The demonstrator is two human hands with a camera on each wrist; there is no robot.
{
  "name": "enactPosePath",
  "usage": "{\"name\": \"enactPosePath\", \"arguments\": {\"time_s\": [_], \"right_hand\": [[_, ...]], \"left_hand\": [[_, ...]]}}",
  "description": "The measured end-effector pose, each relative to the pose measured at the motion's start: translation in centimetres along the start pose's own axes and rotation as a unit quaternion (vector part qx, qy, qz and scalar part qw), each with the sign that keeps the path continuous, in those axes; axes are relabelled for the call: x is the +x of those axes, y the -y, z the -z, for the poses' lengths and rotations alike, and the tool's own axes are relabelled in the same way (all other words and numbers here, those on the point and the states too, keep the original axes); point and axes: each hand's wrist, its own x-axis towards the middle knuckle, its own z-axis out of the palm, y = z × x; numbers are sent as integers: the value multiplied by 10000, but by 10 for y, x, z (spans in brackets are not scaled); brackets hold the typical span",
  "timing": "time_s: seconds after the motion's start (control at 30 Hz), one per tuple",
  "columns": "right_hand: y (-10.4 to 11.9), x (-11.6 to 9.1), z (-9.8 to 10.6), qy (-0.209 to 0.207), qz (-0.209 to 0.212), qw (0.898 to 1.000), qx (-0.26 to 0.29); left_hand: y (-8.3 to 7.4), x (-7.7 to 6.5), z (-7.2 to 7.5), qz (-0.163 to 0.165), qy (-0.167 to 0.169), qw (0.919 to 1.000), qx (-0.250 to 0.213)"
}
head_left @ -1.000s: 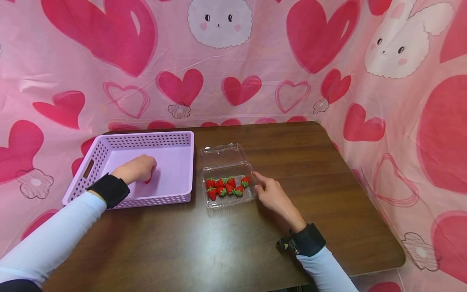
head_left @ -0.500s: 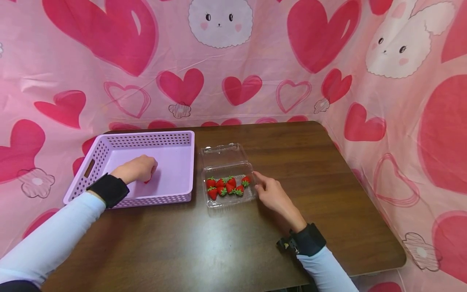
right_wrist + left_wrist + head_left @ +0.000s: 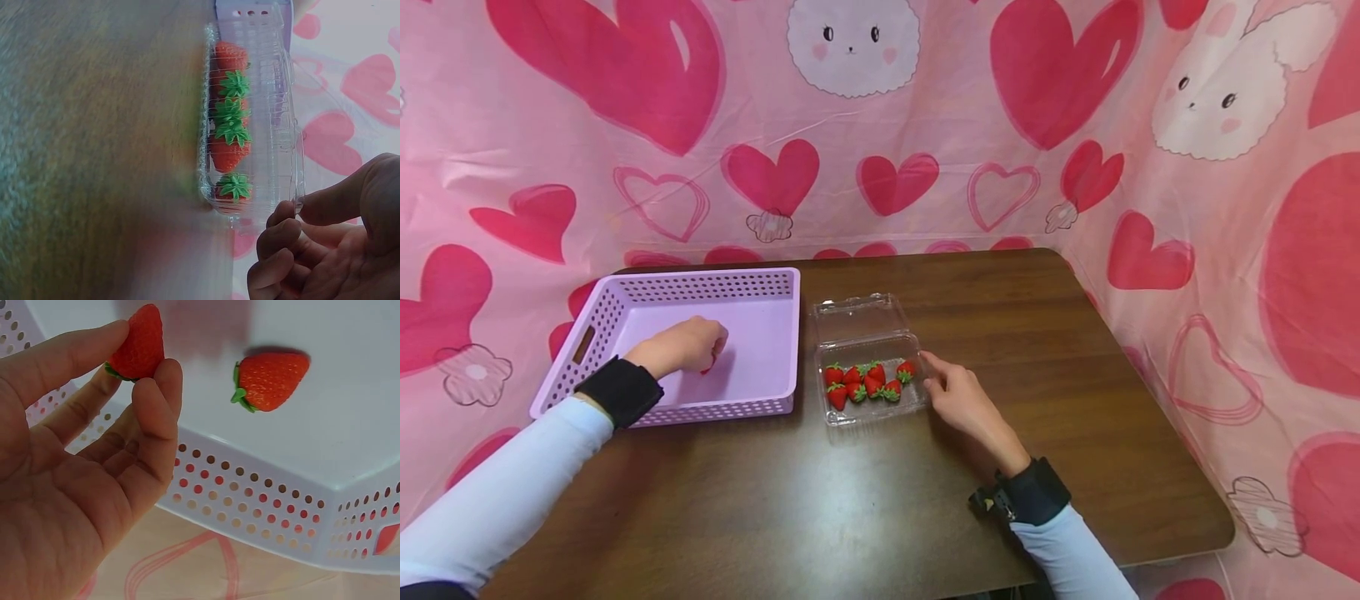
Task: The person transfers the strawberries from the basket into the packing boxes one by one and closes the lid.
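Inside the lilac basket [image 3: 756,354], my left hand [image 3: 685,346] pinches a strawberry [image 3: 145,347] between thumb and fingertips, its leafy end toward the palm. A second strawberry [image 3: 273,381] lies on the basket floor beside that hand, in the left wrist view. To the right of the basket stands a clear plastic clamshell [image 3: 859,321] with its lid folded back. Several strawberries [image 3: 874,379] with green leaves lie in its lower half. My right hand [image 3: 962,400] grips the right rim of the clamshell between thumb and fingers.
Both containers stand on a dark brown wooden table [image 3: 1037,333]. The basket has perforated walls, with a handle slot [image 3: 582,346] at the left. A pink heart-patterned cloth [image 3: 887,233] hangs behind the table and at both sides.
My left hand has shifted very slightly to the right within the basket. The right hand and the clamshell have stayed in place.
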Motion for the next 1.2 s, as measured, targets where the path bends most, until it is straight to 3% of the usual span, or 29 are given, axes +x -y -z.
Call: {"name": "enactPosePath", "arguments": {"time_s": [0.27,0.6,0.97,1.2], "right_hand": [[0,0,0,31,-11,10000,10],[0,1,1,7,45,10000,-34],[-1,1,0,-42,71,9999,-79],[0,1,0,-31,32,10000,-66]], "left_hand": [[-9,1,2,-106,-47,9999,108],[-17,-2,3,-172,-355,9986,365],[-33,-3,0,-391,-737,9963,214],[-45,-5,0,-359,-980,9945,63]]}}
